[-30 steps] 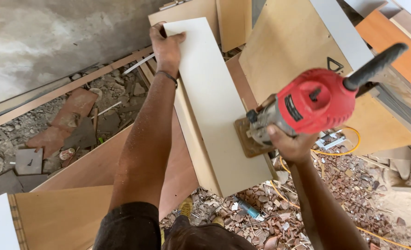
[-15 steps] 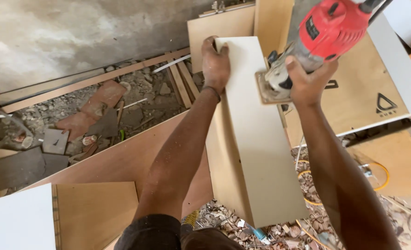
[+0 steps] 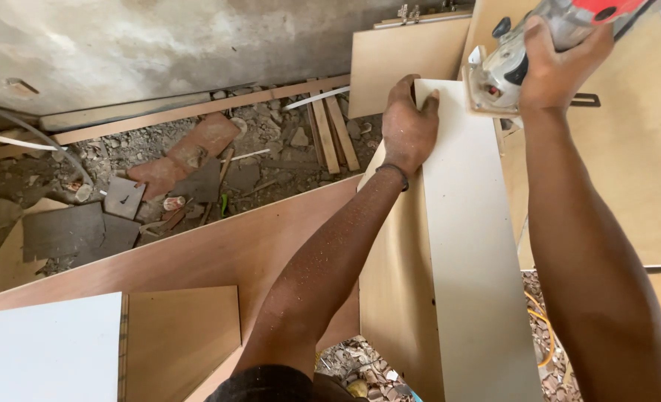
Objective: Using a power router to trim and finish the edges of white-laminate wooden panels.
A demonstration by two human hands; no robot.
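So here's what I've got in the head view. My left hand [image 3: 409,126] is pressed flat on the far end of a long off-white laminated board [image 3: 472,253], fingers [image 3: 429,100] curled over its top edge, so it's gripping the board there. The board runs from that far end right down toward me, leaning on tan plywood panels [image 3: 397,275] under and beside it.

My right hand [image 3: 561,63] is wrapped tight around a red and grey trim router [image 3: 528,52], fingers closed on the body. The router's base sits on the board's far right corner, just beside the left hand, the two close but not touching.

My read on handling: the board looks stiff and fairly light for its length, but that laminate face looks slick, so a flat palm alone could slide. Hooking the fingers over the edge like I have seems the sane hold. It's long and narrow, so I'd guess it wants to pivot if pushed from one end. The router looks top-heavy and compact, best held around the motor body.

Rubble, a red brick piece [image 3: 196,149] and wood strips [image 3: 330,130] litter the floor on the left. A white panel [image 3: 44,350] sits near my lower left.
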